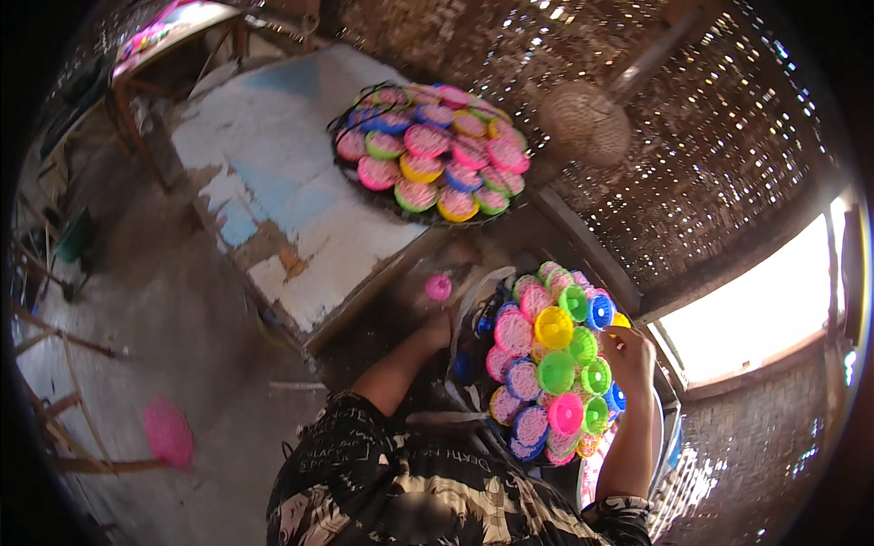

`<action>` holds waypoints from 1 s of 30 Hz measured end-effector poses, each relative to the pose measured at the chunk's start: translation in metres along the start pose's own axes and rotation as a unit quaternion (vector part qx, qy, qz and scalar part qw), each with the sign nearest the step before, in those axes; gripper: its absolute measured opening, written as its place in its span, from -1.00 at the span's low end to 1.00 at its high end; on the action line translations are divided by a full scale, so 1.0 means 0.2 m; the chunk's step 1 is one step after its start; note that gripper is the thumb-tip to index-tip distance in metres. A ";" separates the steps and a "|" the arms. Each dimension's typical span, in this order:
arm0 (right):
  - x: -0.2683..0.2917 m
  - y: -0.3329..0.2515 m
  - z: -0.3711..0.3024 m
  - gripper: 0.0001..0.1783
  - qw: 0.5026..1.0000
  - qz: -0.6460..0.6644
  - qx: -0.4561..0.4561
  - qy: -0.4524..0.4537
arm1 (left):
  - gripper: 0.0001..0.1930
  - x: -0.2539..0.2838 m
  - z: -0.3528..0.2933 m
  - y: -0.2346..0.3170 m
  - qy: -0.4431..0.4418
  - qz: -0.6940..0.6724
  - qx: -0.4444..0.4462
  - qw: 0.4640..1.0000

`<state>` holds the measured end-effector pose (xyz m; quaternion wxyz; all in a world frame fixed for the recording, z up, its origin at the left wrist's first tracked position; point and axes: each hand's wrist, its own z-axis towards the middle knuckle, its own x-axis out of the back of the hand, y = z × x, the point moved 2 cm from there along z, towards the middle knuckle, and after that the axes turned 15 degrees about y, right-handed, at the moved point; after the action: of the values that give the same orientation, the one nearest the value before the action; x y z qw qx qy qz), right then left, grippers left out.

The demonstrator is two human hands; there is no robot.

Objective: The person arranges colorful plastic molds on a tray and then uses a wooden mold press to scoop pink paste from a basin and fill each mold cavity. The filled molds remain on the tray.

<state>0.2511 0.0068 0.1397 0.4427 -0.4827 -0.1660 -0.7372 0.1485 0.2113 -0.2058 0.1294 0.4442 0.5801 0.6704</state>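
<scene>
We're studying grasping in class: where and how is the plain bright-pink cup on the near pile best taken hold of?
The pink cup is probably best pinched at its rim, coming from above: its round face points toward the camera, while neighbouring cups crowd its sides.

Right hand (632,353): grip unclear; shirt (382,482) cut off below.
</scene>
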 end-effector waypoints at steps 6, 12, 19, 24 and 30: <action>0.11 0.02 -0.06 -0.81 0.998 0.021 -0.060 0.002 | -0.69 -0.26 -0.13 0.10 -0.132 -0.248 0.077 0.957; 0.17 0.00 -0.10 -0.79 0.994 0.054 -0.086 0.034 | -0.67 -0.17 -0.19 0.16 -0.112 -0.537 0.241 0.800; 0.27 0.04 -0.10 -0.75 0.987 0.098 -0.105 0.072 | -0.64 0.38 -0.39 0.05 0.066 -0.728 0.313 0.606; 0.24 0.00 -0.14 -0.80 0.988 0.121 -0.070 0.064 | -0.57 0.62 -0.62 0.11 0.135 -0.775 0.223 0.575; 0.24 -0.16 -0.21 -0.79 0.975 0.217 -0.038 0.021 | -0.45 0.77 -0.81 0.50 0.152 -0.750 0.144 0.627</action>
<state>0.1937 -0.0278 0.1663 0.5768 -0.5077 -0.0198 -0.6397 -0.0262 0.1811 -0.0364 0.4324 -0.2399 0.8130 0.3073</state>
